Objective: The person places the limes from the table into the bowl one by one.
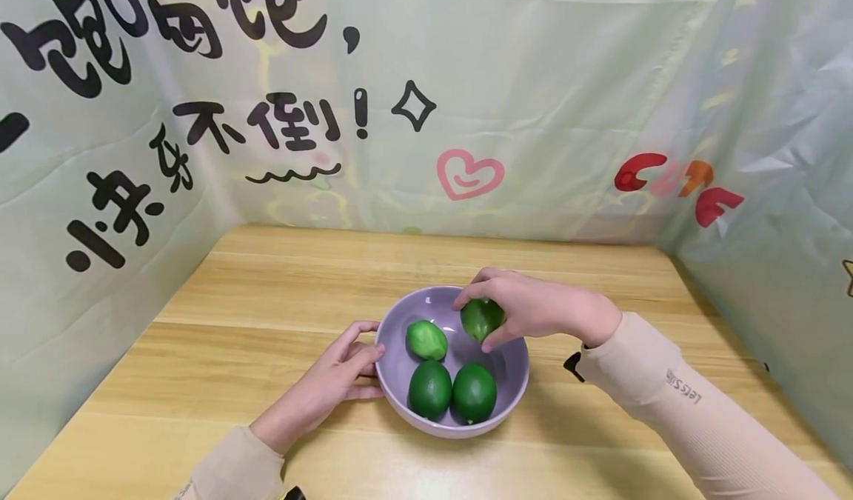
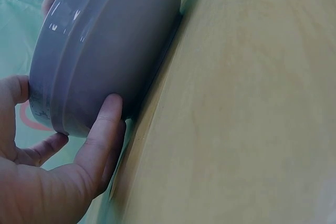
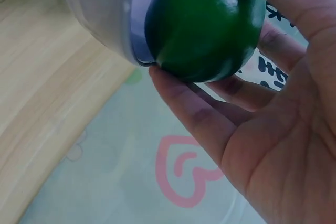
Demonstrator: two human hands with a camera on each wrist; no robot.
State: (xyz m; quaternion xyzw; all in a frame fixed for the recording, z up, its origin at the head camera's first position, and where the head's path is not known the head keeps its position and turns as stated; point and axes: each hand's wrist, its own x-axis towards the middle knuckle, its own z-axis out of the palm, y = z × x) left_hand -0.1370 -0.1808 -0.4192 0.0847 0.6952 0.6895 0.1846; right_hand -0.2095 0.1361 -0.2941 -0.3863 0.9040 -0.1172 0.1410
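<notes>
A round lavender bowl [image 1: 453, 427] stands on the wooden table. My left hand [image 1: 340, 367] grips its left side, thumb at the rim and fingers along the outer wall; the left wrist view shows the fingers on the bowl's side. Over the back right part of the bowl, my right hand [image 1: 526, 304] holds a glossy dark green lime [image 1: 483, 319] between thumb and fingers. Inside the bowl lie a lighter green lime [image 1: 426, 340] and two dark green, egg-shaped fruits [image 1: 429, 390]. In the right wrist view the held lime [image 3: 205, 30] is close to the rim.
The wooden table [image 1: 280, 292] extends around the bowl. Behind it and at both sides hangs a pale green printed cloth [image 1: 566, 100] with black characters, a pink heart [image 1: 469, 175] and coloured letters.
</notes>
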